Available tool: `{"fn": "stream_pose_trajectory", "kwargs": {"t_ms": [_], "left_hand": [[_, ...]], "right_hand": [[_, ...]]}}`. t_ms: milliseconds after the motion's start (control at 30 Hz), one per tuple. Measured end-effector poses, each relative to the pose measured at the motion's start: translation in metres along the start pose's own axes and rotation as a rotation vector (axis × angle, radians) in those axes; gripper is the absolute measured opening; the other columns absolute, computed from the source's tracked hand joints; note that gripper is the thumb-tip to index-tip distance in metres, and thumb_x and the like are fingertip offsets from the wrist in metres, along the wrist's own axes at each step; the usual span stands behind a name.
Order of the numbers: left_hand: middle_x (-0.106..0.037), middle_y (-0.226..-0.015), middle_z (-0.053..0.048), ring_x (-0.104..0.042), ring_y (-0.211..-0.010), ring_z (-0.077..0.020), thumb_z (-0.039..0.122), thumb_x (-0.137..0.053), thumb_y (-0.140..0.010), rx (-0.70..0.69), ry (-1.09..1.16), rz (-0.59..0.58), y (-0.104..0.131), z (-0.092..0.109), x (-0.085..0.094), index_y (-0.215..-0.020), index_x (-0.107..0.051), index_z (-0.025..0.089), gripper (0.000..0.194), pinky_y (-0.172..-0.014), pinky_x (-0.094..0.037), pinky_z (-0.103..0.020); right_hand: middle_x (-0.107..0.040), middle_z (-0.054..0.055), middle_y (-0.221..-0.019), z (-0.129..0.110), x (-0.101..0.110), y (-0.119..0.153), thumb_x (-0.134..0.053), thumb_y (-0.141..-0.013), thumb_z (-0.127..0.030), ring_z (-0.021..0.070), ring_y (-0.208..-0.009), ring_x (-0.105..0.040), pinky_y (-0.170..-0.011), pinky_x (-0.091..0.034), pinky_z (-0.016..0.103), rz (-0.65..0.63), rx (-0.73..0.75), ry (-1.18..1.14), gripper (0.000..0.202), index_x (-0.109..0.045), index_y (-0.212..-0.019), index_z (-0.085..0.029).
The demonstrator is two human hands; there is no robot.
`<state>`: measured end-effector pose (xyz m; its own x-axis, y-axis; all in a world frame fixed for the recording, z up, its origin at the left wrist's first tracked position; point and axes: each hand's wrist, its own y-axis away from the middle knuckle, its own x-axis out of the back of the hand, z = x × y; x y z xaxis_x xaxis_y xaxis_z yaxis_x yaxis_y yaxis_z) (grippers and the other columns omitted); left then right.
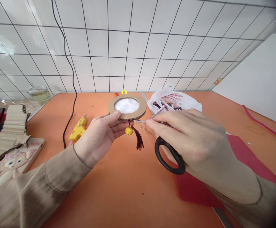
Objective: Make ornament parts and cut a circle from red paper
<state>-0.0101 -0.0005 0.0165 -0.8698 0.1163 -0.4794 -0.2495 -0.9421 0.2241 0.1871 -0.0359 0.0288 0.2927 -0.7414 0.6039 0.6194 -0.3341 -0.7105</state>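
My left hand (104, 131) grips a round cardboard ring (141, 106) by its near left edge, thumb on top and fingers beneath. White fluffy filling (126, 105) shows in the ring's opening. From the near edge hang a small yellow bell (128, 130) and a dark purple tassel (139, 139). Closed around a pair of black-handled scissors (170, 155), my right hand (192, 136) is just right of the ring. The scissors' metal tip reaches the ring's lower edge beside the tassel cord. Exactly what the tip touches is too small to tell.
A yellow glue gun (79, 129) lies left on the orange table (118, 190). A white plastic bag (187, 100) sits behind my right hand, with red sheets (242, 152) at right. Torn cardboard (15, 122), a phone case (16, 161) and a lidded cup (39, 94) stand left. A black cable (68, 60) hangs down.
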Motion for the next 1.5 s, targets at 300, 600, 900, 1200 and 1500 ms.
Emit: {"fn": "stream_pose_trajectory", "kwargs": {"t_ms": [300,600,900,1200,1500], "left_hand": [[-0.075,-0.095,-0.015,-0.069,-0.088,-0.0207,0.019,-0.057,-0.091,0.011,0.012,0.001,0.0024,-0.0001,-0.0021,-0.105,-0.073,0.006,0.025,-0.084,-0.054,-0.031],[-0.074,-0.104,-0.016,-0.069,-0.095,-0.0248,0.022,-0.065,-0.086,-0.053,-0.006,0.011,0.0035,-0.0032,-0.0052,-0.101,-0.072,0.008,0.022,-0.093,-0.051,-0.038],[-0.074,-0.098,-0.013,-0.069,-0.092,-0.0237,0.017,-0.069,-0.082,-0.073,0.02,0.019,0.0059,-0.0068,-0.0047,-0.095,-0.07,0.009,0.015,-0.094,-0.052,-0.04],[-0.076,-0.097,-0.012,-0.071,-0.093,-0.024,0.016,-0.07,-0.081,-0.074,0.04,0.031,0.0071,-0.0061,-0.0059,-0.092,-0.07,0.01,0.013,-0.091,-0.052,-0.038],[-0.075,-0.086,-0.009,-0.07,-0.086,-0.0215,0.014,-0.066,-0.084,-0.08,0.049,0.046,0.0033,-0.0062,-0.0045,-0.089,-0.07,0.011,0.007,-0.091,-0.052,-0.038]], "right_hand": [[-0.07,0.004,-0.075,-0.0005,0.0001,0.0003,-0.054,-0.092,-0.005,0.0165,-0.062,-0.06,-0.057,-0.04,0.033,-0.046,-0.007,0.019,0.022,-0.069,-0.081,-0.017],[-0.069,0.007,-0.073,-0.0018,-0.0005,-0.0004,-0.053,-0.092,-0.002,0.0171,-0.063,-0.061,-0.056,-0.04,0.033,-0.025,0.045,0.014,0.023,-0.072,-0.086,-0.013],[-0.061,0.003,-0.064,-0.0066,-0.0065,0.0,-0.05,-0.094,-0.004,0.0136,-0.057,-0.052,-0.052,-0.035,0.031,-0.038,0.019,0.056,0.029,-0.069,-0.076,-0.016],[-0.057,0.003,-0.059,-0.007,-0.0048,0.0006,-0.048,-0.097,-0.01,0.013,-0.051,-0.049,-0.047,-0.033,0.031,-0.049,-0.032,0.042,0.035,-0.066,-0.068,-0.014],[-0.058,0.003,-0.06,-0.0084,-0.0027,0.0006,-0.047,-0.094,-0.004,0.0142,-0.053,-0.051,-0.048,-0.034,0.031,-0.043,-0.018,0.016,0.033,-0.064,-0.068,-0.015]]}}
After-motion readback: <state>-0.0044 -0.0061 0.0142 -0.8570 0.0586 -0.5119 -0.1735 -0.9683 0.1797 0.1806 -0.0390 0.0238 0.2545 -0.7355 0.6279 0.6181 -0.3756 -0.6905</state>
